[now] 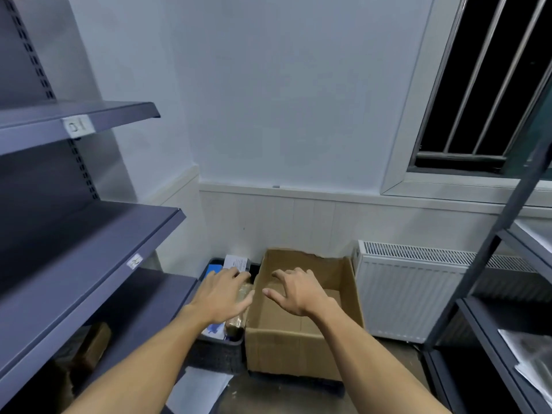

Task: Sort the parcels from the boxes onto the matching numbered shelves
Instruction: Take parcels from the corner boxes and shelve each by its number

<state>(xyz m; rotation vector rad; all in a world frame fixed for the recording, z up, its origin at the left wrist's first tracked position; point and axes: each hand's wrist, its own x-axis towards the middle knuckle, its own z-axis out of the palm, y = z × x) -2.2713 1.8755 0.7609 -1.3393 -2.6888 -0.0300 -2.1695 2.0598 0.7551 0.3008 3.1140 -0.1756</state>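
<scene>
Your left hand (222, 297) is over the dark bin (221, 351), fingers spread, gripping nothing. Your right hand (294, 291) hovers open and empty above the cardboard box (286, 348). The white-labelled parcel (237, 262) in the bin looks light and stiff, so pinch its side edges.

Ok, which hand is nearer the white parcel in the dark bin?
Left. The left hand is over the bin, fingertips at the white parcel's near edge. The right hand hovers over the cardboard box, beside the bin.
</scene>
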